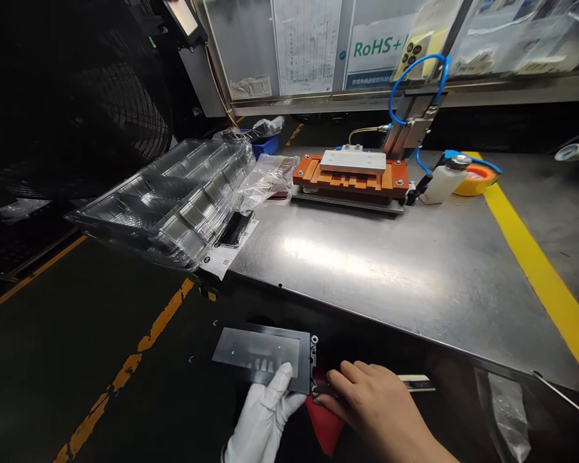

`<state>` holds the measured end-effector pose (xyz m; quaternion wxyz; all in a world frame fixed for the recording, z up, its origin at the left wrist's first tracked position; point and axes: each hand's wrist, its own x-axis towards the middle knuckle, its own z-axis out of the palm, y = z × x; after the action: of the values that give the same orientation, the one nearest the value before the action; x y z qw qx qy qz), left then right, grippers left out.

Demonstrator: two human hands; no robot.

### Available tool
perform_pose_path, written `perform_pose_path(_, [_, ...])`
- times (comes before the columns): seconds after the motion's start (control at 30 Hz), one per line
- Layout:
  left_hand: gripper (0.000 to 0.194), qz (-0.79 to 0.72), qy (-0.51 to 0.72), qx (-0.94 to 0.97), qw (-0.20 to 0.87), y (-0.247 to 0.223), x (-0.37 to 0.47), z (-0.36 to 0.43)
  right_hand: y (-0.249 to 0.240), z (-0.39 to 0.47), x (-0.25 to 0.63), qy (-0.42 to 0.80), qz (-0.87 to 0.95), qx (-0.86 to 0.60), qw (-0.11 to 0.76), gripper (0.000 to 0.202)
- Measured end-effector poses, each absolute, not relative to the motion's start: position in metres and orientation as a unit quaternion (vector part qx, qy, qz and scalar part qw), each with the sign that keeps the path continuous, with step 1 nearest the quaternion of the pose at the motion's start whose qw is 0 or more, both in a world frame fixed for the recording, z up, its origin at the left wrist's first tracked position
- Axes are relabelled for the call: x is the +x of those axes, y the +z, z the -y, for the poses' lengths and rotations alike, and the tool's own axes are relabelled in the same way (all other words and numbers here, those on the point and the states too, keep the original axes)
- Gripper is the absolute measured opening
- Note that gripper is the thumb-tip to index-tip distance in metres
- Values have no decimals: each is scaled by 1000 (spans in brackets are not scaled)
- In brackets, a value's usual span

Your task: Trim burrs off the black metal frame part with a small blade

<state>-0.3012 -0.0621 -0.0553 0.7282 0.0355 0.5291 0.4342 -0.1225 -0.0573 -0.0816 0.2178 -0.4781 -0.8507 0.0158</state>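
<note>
Head view: a dark flat panel (pixel 260 357) is steadied by the gloved left hand (pixel 263 418), its grip pressed on it, while the bare right hand (pixel 376 405) pinches the panel's edge bracket (pixel 313 363) beside it, below the table (pixel 390 270).

The flat panel (pixel 263 357) is held below the counter's (pixel 390 270) front edge, the left hand (pixel 265 418) under its near edge and the right hand (pixel 371 405) at its right end. On the counter, the stack of trays (pixel 174 199) overhangs the left edge, with a label sheet (pixel 226 254) tucked under its right side. The fixture (pixel 352 173) sits at the back, the bottle (pixel 444 180) just right of it, and the tape roll (pixel 477 180) behind the bottle.
</note>
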Motion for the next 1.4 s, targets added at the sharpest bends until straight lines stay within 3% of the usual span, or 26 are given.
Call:
perform_pose_path(0.4, [6, -512, 392, 50, 763, -64, -312, 59, -82, 57, -119, 6, 871, -430, 238, 39])
perform_pose_path(0.67, [14, -484, 386, 46, 784, -60, -312, 55, -78, 57, -118, 18, 862, -433, 262, 38])
perform_pose_path(1.0, [11, -556, 527, -26, 642, -71, -295, 75, -76, 51, -119, 15, 823, -492, 283, 42])
perform_pose_path(1.17, [20, -562, 575, 13, 594, -86, -289, 87, -74, 52, -122, -15, 814, -504, 289, 41])
perform_pose_path(1.3, [46, -587, 604, 94, 531, -98, -285, 94, -75, 53, -126, -43, 805, -513, 294, 39])
perform_pose_path(1.4, [33, -578, 614, 83, 532, -99, -282, 93, -78, 55, -126, -43, 805, -508, 303, 37])
